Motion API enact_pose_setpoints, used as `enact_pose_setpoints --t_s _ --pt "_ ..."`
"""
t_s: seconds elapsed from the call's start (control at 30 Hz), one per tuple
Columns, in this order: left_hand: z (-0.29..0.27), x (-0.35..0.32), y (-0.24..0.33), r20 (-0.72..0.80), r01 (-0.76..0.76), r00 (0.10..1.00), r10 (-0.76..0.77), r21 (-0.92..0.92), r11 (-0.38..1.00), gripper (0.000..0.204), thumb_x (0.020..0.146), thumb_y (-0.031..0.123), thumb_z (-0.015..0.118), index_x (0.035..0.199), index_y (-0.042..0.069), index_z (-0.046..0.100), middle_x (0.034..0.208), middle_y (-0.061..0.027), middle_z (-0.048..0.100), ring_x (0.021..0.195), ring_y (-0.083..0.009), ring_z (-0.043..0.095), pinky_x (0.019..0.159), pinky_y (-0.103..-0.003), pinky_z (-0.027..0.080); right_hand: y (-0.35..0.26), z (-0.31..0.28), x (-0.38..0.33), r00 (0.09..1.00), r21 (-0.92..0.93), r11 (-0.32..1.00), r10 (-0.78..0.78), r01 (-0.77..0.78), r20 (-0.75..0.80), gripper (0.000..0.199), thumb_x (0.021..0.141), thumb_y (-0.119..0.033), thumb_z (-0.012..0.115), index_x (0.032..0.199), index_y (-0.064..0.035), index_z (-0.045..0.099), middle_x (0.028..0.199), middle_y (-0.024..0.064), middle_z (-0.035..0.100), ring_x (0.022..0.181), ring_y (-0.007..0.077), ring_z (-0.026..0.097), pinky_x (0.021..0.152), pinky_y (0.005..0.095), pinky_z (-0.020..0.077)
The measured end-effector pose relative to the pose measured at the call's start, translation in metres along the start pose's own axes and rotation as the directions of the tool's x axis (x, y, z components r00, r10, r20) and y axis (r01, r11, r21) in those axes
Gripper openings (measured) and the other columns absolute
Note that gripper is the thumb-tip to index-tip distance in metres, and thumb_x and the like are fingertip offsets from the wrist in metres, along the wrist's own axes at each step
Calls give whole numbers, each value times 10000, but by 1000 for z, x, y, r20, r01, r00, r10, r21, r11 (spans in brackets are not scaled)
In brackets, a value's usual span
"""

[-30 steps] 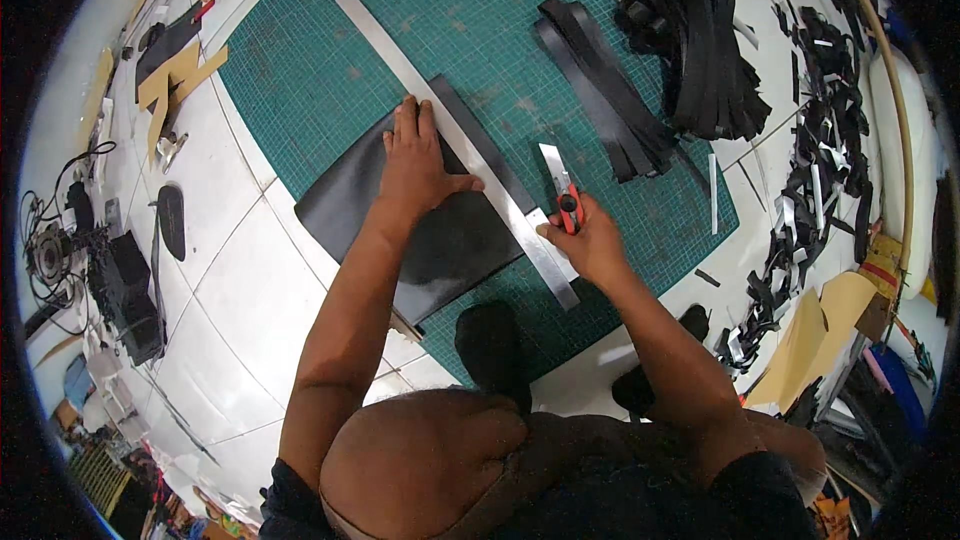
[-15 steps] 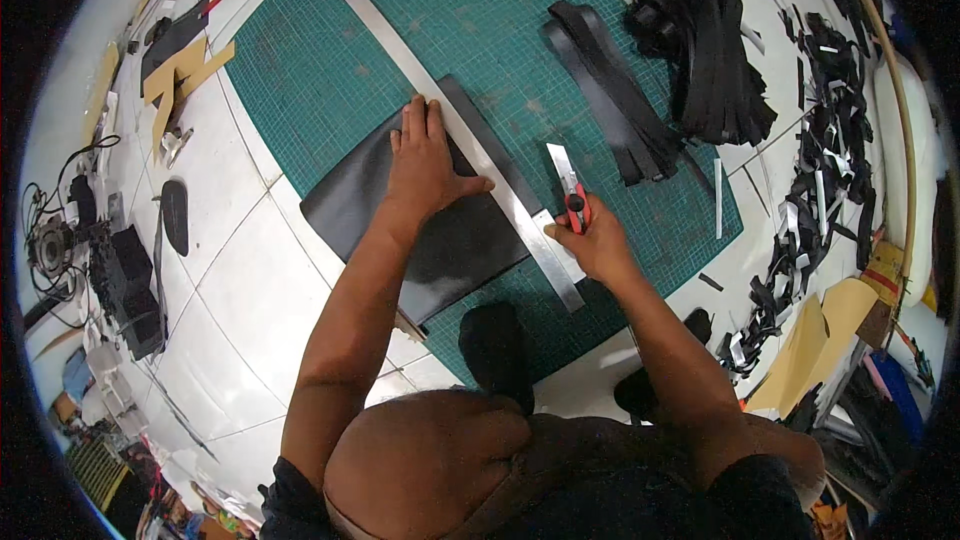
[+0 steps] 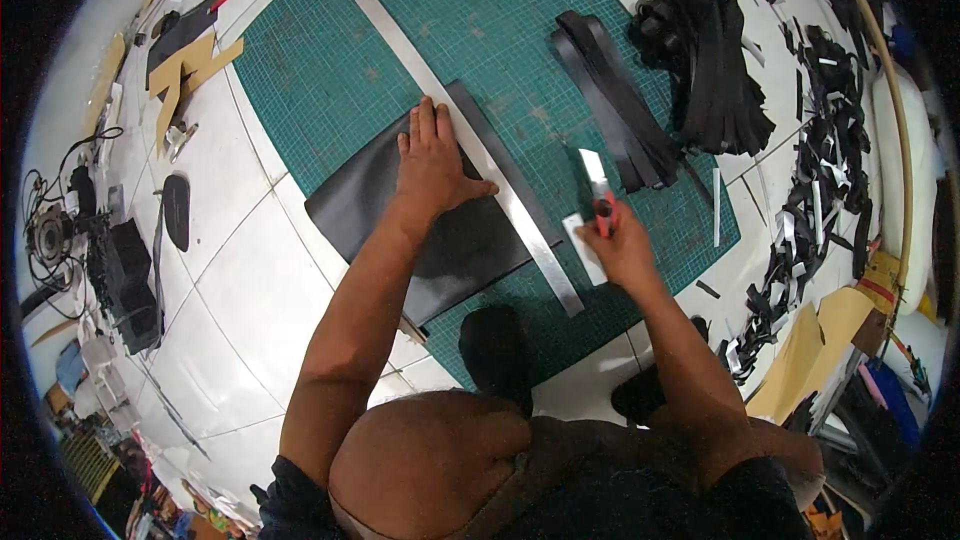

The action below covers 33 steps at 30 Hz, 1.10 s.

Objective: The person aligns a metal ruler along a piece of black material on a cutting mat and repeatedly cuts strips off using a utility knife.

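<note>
A black leather-like sheet (image 3: 465, 250) lies on the green cutting mat (image 3: 320, 50), with a long steel ruler (image 3: 405, 55) laid slantwise across it. My left hand (image 3: 430, 170) rests flat on the sheet and the ruler, fingers spread, the thumb across the ruler's lower half. A narrow strip of the sheet shows beyond the ruler's right edge. To the right, my right hand (image 3: 628, 248) grips a red cutter knife (image 3: 604, 208), its blade pointing up and away. The same hand holds a small white rectangular piece (image 3: 584, 252), just right of the ruler and apart from it.
Bundles of black strips (image 3: 705, 70) and a smaller bundle (image 3: 610, 100) lie on the mat's right side. Black and white scraps (image 3: 815, 170) pile up farther right. Brown card pieces (image 3: 180, 75) and a black sole shape (image 3: 175, 212) lie on the tiles at left.
My right hand has moved right, away from the ruler, carrying the knife and the white piece. My left hand stays on the ruler and sheet.
</note>
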<state>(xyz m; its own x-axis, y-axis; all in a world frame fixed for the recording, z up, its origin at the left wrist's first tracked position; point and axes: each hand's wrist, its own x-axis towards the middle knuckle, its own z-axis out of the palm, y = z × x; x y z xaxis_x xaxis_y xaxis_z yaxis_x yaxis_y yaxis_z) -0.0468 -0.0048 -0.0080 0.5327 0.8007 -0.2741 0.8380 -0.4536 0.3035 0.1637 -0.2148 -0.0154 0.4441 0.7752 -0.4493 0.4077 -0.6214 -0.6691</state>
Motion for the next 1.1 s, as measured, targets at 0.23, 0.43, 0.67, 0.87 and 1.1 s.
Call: enact_pose_setpoints --t_s 0.23,0.43,0.67,0.87,1.1 --pt "-4 0 -4 -16 21 1000 -21 19 1000 1328 501 566 899 1456 -85 246 1540 -298 221 1436 -456 224 1123 -586 296 -71 9 15 998 -157 987 -36 45 60 392 942 -370 593 1092 -45 434 818 264 656 798 485 652 674 556 501" --pt "-1 3 -2 89 84 993 -83 -11 996 1377 506 492 919 1497 -69 145 1566 -249 177 1470 -400 172 1147 -570 270 -125 66 63 945 -333 885 -291 325 150 255 970 -233 489 1093 -18 430 821 282 657 793 485 653 709 576 510" --pt "6 8 -7 89 74 992 -85 115 991 1269 600 465 868 1496 -70 145 1574 -243 153 1467 -397 180 1138 -577 278 -150 82 89 939 -374 865 -268 333 215 248 957 -215 451 1080 -1 432 892 294 660 871 488 647 798 550 510" --pt "5 9 -1 26 53 998 -55 81 995 1006 739 300 761 1479 -65 188 1550 -250 210 1434 -422 245 1111 -596 320 -149 83 94 940 -337 887 -243 316 242 296 939 -209 460 1116 27 437 1010 329 638 975 485 628 851 561 487" --pt "6 9 -6 38 78 996 -84 137 988 1312 540 497 891 1491 -64 184 1568 -219 197 1464 -374 205 1126 -564 313 -153 61 85 914 -275 910 -206 310 350 329 915 -194 528 1129 39 436 1025 333 636 984 490 623 841 573 484"
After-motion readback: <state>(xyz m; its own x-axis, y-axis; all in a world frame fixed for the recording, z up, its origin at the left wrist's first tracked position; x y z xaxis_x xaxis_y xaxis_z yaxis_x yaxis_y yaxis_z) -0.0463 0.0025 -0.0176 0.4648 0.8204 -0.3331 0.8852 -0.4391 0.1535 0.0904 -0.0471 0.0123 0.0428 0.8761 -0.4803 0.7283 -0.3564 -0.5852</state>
